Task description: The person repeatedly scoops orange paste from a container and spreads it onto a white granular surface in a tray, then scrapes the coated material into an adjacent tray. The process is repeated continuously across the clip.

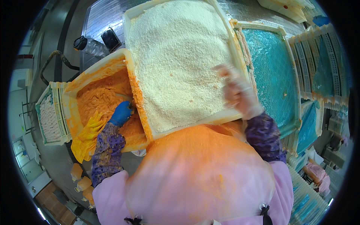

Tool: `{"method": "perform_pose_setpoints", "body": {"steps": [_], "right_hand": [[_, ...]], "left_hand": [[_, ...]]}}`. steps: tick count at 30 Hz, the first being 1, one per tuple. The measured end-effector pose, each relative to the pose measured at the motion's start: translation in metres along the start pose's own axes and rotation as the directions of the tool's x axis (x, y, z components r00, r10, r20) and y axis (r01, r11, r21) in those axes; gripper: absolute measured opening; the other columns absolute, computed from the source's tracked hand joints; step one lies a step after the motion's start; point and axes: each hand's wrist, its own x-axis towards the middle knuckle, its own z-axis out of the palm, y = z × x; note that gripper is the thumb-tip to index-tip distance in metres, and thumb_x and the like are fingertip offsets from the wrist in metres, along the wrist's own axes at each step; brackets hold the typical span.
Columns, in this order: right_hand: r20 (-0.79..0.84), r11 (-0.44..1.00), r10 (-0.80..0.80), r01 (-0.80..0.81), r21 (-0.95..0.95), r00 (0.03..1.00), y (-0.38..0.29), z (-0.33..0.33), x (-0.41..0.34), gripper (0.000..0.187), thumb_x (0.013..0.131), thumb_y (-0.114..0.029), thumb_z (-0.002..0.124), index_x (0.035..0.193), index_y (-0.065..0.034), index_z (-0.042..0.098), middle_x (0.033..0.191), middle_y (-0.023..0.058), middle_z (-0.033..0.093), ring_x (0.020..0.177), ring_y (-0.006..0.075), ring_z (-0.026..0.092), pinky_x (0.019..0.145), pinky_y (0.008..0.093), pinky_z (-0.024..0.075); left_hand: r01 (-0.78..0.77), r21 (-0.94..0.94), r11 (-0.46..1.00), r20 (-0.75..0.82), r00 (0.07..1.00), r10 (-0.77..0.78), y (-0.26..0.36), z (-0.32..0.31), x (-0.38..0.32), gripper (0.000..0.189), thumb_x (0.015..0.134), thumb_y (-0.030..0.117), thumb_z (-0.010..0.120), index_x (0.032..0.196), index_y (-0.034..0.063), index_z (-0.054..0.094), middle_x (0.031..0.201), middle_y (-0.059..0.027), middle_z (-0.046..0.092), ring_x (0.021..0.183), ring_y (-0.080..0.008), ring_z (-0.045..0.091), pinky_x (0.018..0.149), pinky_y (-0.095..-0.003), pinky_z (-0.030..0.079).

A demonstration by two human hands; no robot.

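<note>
My left hand [121, 114], in a blue glove, reaches into a tub [70, 112] of wet orange mixture [98, 91]. Its fingers are curled and partly hidden, so whether they hold anything is unclear. To the right is a large white tub [222, 118] filled with pale, crumb-like coating [180, 70]. Over the right side of these crumbs is my right hand [239, 91], in a clear glove and blurred by motion. A crate lined with teal mesh [272, 76] stands beyond it, with a row of crumb-coated pieces [246, 50] along its left edge.
Yellow rubber gloves [87, 137] drape over the orange tub's near edge. Left of it, a basket [49, 121] holds pale pieces. A clear bottle [94, 46] and a black phone-like object [110, 38] lie behind. Stacked crates [317, 64] stand right; a person in pink [319, 175] is farther off.
</note>
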Motion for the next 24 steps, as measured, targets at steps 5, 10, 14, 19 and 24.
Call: {"method": "perform_pose_setpoints", "body": {"steps": [5,10,14,19,24], "right_hand": [[-0.389,0.67,-0.651,0.253,-0.698,0.652,-0.074,-0.1,0.023,0.042,0.115,-0.041,0.055,0.132,-0.005,0.067,0.066,-0.0088,0.045,0.055,0.0031,0.043,0.053,0.0195,0.0416],[-0.452,0.586,-0.438,-0.134,-0.799,0.777,-0.066,-0.218,0.092,0.063,0.114,-0.05,0.054,0.151,0.0014,0.058,0.126,0.0117,0.069,0.114,0.0195,0.064,0.102,0.0327,0.0499],[-0.49,0.665,-0.404,-0.12,-0.737,0.772,-0.046,-0.253,0.117,0.075,0.113,-0.057,0.052,0.16,0.0013,0.049,0.165,0.0196,0.051,0.152,0.0288,0.047,0.126,0.0386,0.034],[-0.403,0.659,-0.395,-0.051,-0.75,0.826,-0.039,-0.226,0.131,0.077,0.114,-0.059,0.043,0.165,-0.0019,0.042,0.17,0.0174,0.044,0.158,0.0277,0.04,0.129,0.0376,0.03],[-0.301,0.594,-0.588,0.148,-0.791,0.751,-0.027,-0.188,0.087,0.07,0.116,-0.055,0.039,0.162,-0.0037,0.047,0.166,0.0169,0.05,0.156,0.0282,0.043,0.129,0.0398,0.0312]], "left_hand": [[-0.065,-0.174,0.983,-0.25,0.968,0.019,0.002,-0.005,-0.021,0.033,0.093,0.016,0.076,0.118,-0.0057,0.068,0.112,-0.0275,0.069,0.108,-0.047,0.067,0.09,-0.0523,0.054],[0.085,-0.044,0.995,-0.245,0.965,-0.093,0.004,0.0,-0.027,0.033,0.092,0.018,0.078,0.117,-0.0033,0.073,0.113,-0.03,0.071,0.108,-0.0483,0.069,0.089,-0.0518,0.056],[0.115,0.159,0.981,-0.225,0.971,-0.077,0.01,0.022,-0.041,0.036,0.087,0.024,0.083,0.117,0.0032,0.077,0.114,-0.026,0.074,0.109,-0.0471,0.069,0.089,-0.0525,0.057],[0.159,0.199,0.967,-0.17,0.977,-0.126,0.015,0.026,-0.047,0.035,0.088,0.022,0.083,0.116,0.0024,0.076,0.113,-0.0275,0.073,0.108,-0.0481,0.069,0.088,-0.0532,0.056],[0.113,0.12,0.986,-0.235,0.968,-0.082,0.003,0.025,-0.072,0.03,0.09,0.019,0.081,0.111,-0.0014,0.074,0.11,-0.0289,0.073,0.105,-0.0487,0.068,0.083,-0.0526,0.054]]}}
